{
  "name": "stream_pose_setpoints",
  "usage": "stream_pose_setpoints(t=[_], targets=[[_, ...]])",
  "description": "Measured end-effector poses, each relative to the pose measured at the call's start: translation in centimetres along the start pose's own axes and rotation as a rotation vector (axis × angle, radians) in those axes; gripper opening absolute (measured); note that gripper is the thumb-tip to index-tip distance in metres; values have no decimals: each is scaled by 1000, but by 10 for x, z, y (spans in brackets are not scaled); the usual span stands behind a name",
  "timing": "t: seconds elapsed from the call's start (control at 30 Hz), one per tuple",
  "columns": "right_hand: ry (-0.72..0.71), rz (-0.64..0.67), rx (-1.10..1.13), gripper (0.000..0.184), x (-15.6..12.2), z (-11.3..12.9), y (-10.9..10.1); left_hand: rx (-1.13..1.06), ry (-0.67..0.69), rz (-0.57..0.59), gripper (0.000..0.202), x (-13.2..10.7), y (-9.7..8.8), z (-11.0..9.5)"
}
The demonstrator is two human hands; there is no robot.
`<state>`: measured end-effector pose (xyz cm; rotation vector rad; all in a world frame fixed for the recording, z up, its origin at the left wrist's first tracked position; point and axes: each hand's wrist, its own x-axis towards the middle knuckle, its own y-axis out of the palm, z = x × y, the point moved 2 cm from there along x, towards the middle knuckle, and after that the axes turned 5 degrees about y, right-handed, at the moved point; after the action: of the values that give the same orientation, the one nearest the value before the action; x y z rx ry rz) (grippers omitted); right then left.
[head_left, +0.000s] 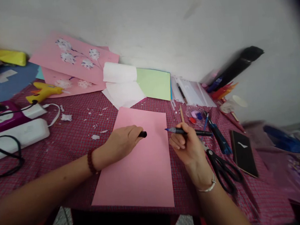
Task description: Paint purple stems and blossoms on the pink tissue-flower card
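A blank pink sheet of paper (140, 161) lies in front of me on the red checked tablecloth (72, 138). My left hand (123, 141) rests on the sheet's upper left part, fingers closed round a black pen cap (142, 134). My right hand (188, 144) hovers at the sheet's right edge, shut on a black marker (189, 131) whose blue tip points left towards the cap. Cap and marker are a short gap apart.
Black scissors (223, 169) and a black notebook (243, 152) lie right of my right hand. A paint palette (196, 115) and brushes sit behind it. At left are a yellow glue gun (42, 91), white power strip (18, 135) and cables. Pink flower cards (71, 59), white and green paper (153, 83) lean at the wall.
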<state>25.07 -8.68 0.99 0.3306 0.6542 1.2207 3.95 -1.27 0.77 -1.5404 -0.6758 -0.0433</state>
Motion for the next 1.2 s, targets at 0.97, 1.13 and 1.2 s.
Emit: stream_pose_setpoints(t=[0.97,1.13,1.2], targets=[[-86,69,-493,10,-12,-36,11,-24,43,138,30,-12,22,-9],[-39,83,-406,12,-12,-39,13,-175,14,64,26,-13,11,-16],[0,105,-321,13,-13,-41,17,-213,26,19,24,-14,6,-19]])
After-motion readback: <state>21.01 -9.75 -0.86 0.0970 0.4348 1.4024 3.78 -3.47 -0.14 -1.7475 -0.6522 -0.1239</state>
